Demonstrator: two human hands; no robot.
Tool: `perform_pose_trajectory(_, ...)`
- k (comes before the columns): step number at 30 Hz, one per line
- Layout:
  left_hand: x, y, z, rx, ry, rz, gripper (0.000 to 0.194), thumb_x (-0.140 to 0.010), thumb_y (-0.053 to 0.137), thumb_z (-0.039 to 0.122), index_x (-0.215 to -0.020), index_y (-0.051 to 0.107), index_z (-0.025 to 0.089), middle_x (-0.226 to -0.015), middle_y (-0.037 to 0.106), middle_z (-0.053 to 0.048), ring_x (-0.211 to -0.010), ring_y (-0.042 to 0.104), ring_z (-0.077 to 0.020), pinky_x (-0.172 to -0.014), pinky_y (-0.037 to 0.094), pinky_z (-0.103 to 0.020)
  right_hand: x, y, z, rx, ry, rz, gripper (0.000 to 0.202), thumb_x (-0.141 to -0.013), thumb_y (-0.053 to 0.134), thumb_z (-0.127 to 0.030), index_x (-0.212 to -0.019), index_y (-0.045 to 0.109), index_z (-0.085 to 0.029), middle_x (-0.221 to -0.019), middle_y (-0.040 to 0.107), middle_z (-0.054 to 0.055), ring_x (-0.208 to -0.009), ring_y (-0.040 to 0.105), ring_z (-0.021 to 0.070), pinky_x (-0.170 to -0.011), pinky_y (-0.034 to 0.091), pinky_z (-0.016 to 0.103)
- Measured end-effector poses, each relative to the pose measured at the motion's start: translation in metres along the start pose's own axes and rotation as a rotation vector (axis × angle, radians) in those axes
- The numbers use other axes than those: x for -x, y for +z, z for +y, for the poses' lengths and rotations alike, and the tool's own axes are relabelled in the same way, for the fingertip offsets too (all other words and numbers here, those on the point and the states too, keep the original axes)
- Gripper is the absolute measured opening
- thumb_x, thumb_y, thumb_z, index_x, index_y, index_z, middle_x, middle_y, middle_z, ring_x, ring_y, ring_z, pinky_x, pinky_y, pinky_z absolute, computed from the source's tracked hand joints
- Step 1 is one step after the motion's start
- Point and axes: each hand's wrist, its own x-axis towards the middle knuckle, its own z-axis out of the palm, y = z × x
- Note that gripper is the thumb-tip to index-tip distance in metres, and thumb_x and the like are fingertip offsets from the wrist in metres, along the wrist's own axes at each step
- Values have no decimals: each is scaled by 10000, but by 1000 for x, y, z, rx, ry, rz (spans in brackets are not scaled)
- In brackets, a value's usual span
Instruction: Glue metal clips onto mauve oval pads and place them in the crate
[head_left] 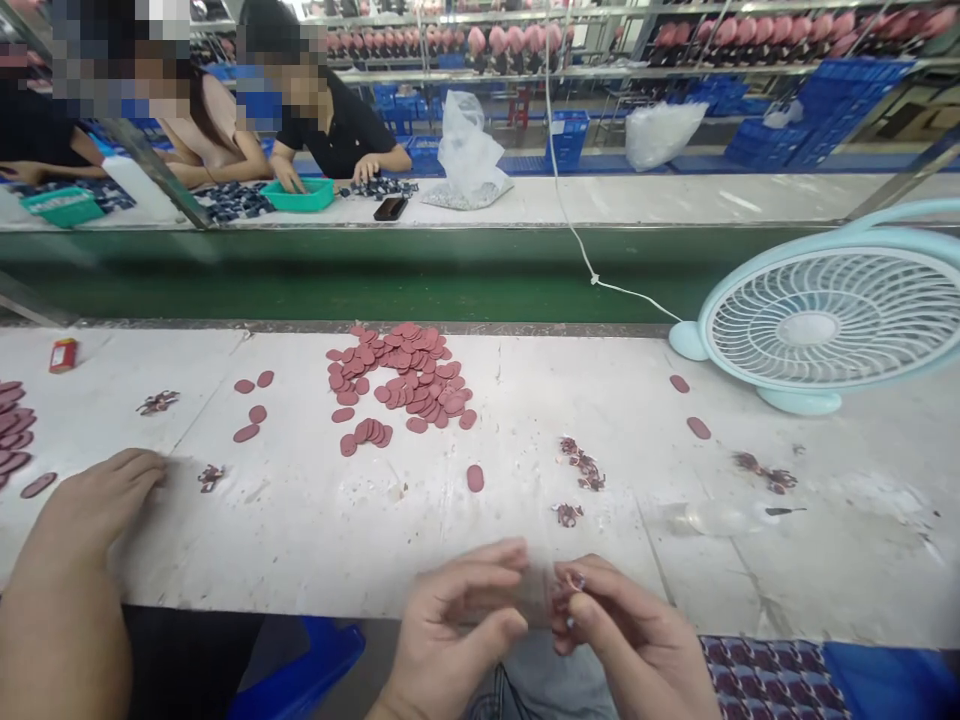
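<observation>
My right hand (634, 640) pinches a small reddish-brown piece with shiny bits (568, 590) between thumb and fingers; its exact kind is hard to make out. Close to its left, my left hand (461, 625) is open, thumb and fingers apart, with nothing in it. Beyond my hands, a single dark red oval disc (475, 478) lies on the white table (322, 550). A heap of similar ovals (427, 385) spreads farther back. Small tangled brown clusters (581, 465) lie past my right hand, one smaller clump (568, 515) nearer.
A co-worker's hand (94, 500) rests on the table at left, near more ovals (11, 430). At right stand a pale blue fan (810, 325) and a clear bottle with a dark thin tip (720, 517). Printed sheets (772, 675) lie below the table edge.
</observation>
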Motion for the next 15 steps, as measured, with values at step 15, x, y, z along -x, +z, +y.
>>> perform_pose_trajectory(15,-83,-30,23,-1508,545,-235,377,-990,466,432,-1060,744,187,-1215,748,-77,-1222,630,-274,-1144,430,-452,136,-195,104,456,186,646,275,-838,746,-417,-1012,785,-208,-1007,787,108,-922,758,283,-809,646,375)
